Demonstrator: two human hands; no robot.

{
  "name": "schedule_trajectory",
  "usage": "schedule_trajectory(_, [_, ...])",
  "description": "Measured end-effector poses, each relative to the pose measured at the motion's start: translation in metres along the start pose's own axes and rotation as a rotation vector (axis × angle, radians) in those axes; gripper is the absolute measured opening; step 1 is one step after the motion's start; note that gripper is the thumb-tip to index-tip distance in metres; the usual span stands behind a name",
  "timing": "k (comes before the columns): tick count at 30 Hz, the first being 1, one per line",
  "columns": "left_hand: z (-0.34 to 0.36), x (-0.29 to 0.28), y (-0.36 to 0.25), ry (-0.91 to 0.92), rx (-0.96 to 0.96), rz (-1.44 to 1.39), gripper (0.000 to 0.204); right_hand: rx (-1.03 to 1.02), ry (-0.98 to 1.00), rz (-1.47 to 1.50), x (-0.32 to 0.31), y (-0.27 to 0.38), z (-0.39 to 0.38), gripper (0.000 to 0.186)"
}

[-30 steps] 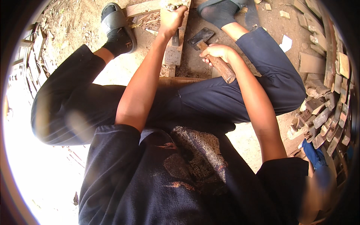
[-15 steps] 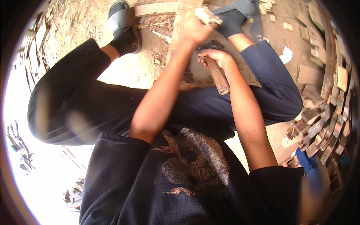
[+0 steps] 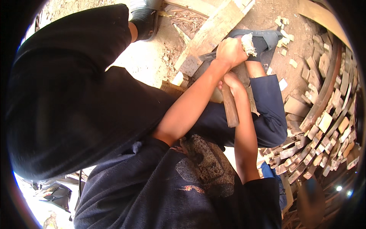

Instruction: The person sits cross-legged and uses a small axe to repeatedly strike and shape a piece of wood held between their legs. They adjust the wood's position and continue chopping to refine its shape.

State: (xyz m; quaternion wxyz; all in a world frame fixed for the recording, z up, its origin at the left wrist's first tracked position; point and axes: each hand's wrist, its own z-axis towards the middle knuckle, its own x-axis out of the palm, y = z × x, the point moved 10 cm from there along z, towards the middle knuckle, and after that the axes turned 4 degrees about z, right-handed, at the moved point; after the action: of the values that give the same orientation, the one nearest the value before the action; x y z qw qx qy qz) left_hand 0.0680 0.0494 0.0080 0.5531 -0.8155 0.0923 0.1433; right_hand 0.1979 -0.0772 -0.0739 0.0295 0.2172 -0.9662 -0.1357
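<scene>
My left hand (image 3: 231, 52) is closed around a chisel with a frayed, pale wooden butt (image 3: 248, 44). Its dark blade (image 3: 207, 56) sticks out leftward and lies at the near end of a wooden plank (image 3: 213, 32); whether it touches the wood I cannot tell. Just below, my right hand (image 3: 230, 80) grips a hammer by its wooden handle (image 3: 230, 106), whose end points back toward me. The hammer's head is hidden behind my left hand and forearm.
A crosswise wooden bar (image 3: 192, 5) and shavings (image 3: 188, 21) lie beyond the plank. My sandalled feet (image 3: 263, 38) flank the work. Small offcuts (image 3: 284, 34) are scattered at far right, and a large stack of wood pieces (image 3: 324, 126) fills the right side.
The view has shifted and tilted, so my left knee looms larger. The chisel now points leftward at the plank's near end. The hammer's dark head, seen before, is now hidden.
</scene>
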Motion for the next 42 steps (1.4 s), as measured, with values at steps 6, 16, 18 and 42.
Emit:
schedule_trajectory(6, [0.008,0.006,0.005,-0.074,0.059,0.021,0.030,0.044,-0.328,0.261,-0.024,0.040,-0.105,0.042])
schedule_trajectory(16, [0.012,0.008,0.013,0.013,-0.022,-0.048,0.026,-0.269,-0.459,-0.073,-0.031,0.194,-0.159,0.034])
schedule_trajectory(18, [0.010,0.001,0.008,0.039,-0.026,-0.086,0.024,-0.209,-0.375,-0.127,-0.023,0.187,-0.142,0.027])
schedule_trajectory(42, [0.012,0.000,0.019,-0.136,0.086,-0.187,0.022,-0.226,-0.365,-0.202,-0.012,0.196,-0.160,0.023])
